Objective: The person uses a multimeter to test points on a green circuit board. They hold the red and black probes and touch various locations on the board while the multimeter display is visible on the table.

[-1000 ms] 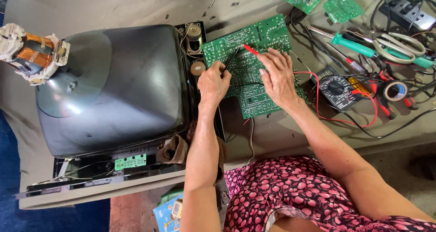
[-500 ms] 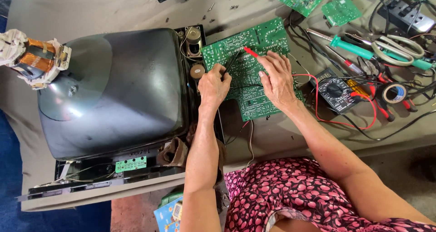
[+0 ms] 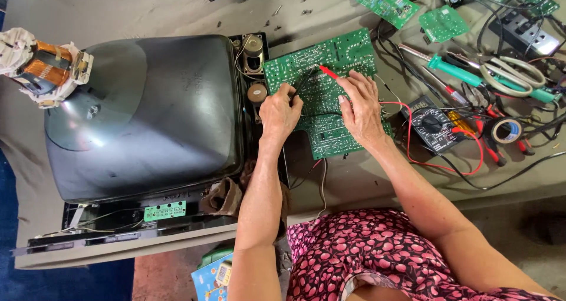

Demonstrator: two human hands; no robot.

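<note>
An electronics repair workshop: an opened television (image 3: 147, 115), circuit boards (image 3: 324, 89), multimeter (image 3: 435, 127) and tools crowd the bench.

Our bare arms and a patterned dress

Our left hand (image 3: 280, 113) and right hand (image 3: 361, 109) wear no gloves, and our forearms are unsleeved; below them shows a dark garment, perhaps a dress, covered in small pink and white blotches.
</note>
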